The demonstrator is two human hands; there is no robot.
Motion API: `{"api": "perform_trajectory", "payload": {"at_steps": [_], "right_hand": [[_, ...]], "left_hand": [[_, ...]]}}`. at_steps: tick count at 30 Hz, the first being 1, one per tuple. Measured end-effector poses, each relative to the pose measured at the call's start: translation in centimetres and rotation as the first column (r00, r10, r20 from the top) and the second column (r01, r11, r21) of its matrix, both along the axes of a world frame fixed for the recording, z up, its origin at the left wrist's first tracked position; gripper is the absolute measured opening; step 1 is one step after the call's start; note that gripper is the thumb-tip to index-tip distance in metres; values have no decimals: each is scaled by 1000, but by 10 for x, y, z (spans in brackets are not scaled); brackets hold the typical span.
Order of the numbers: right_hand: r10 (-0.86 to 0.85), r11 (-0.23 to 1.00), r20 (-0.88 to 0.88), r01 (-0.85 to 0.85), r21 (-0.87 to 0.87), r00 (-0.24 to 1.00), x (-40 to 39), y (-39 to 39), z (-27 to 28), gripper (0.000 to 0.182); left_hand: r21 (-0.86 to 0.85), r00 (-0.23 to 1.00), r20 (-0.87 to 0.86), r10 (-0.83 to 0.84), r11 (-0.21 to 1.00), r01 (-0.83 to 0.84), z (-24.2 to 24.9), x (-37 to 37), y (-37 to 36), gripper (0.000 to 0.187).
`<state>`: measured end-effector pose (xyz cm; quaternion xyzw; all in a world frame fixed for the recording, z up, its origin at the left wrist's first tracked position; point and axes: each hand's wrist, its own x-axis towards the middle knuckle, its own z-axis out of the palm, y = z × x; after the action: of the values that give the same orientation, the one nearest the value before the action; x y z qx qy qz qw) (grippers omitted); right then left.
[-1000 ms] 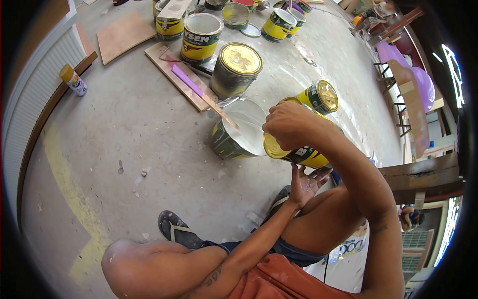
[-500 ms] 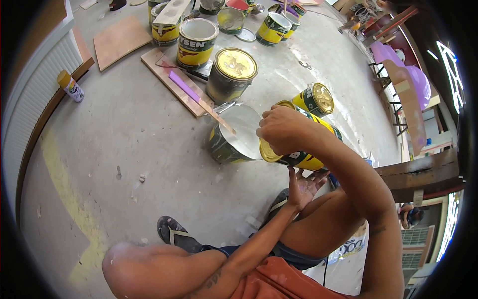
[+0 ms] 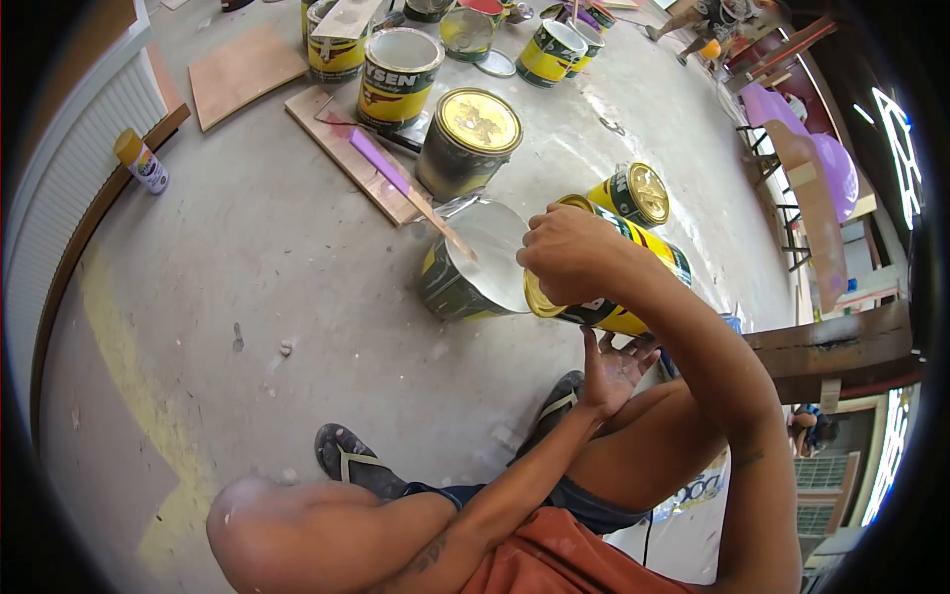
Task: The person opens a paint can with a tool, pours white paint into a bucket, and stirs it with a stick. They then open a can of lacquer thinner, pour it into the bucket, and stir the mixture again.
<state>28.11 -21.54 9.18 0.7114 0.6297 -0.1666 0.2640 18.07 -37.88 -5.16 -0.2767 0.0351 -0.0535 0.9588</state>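
Note:
My right hand (image 3: 569,252) is clamped over the lid end of a yellow paint can (image 3: 614,312), which lies tilted with its gold lid facing down-left. My left hand (image 3: 611,366) is spread open, palm up, just under that can, with its fingertips at the can's side. Right beside the held can stands an open can of white paint (image 3: 475,262) on the concrete floor. A wooden stir stick (image 3: 440,223) leans in it.
A closed gold-lidded can (image 3: 465,139), another yellow can (image 3: 633,193) and an open can (image 3: 399,74) stand beyond, with several more behind. A wooden board (image 3: 346,153), plywood (image 3: 247,71) and a spray can (image 3: 143,160) lie left. My sandal (image 3: 356,460) is near. Purple chairs (image 3: 826,168) stand right.
Almost nothing differs. My right hand keeps hold of the tilted yellow can and my left hand stays open beneath it; the view only wobbled slightly.

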Motion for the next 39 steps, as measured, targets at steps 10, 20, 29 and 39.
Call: {"api": "perform_trajectory", "payload": {"at_steps": [10,20,29,39], "right_hand": [[-14,996,22,16,-86,1000,0,9,-7,20],[28,999,-13,-28,33,1000,4,11,-15,18],[-11,1000,-5,11,17,1000,6,13,-19,20],[-2,1000,33,2,-11,999,3,21,-17,20]], "left_hand": [[-60,1000,9,23,998,-23,5,2,2,83],[-56,1000,0,7,998,-7,7,1,4,80],[-35,1000,20,18,999,-17,10,2,8,83],[-58,1000,3,-2,998,2,13,2,10,90]]}}
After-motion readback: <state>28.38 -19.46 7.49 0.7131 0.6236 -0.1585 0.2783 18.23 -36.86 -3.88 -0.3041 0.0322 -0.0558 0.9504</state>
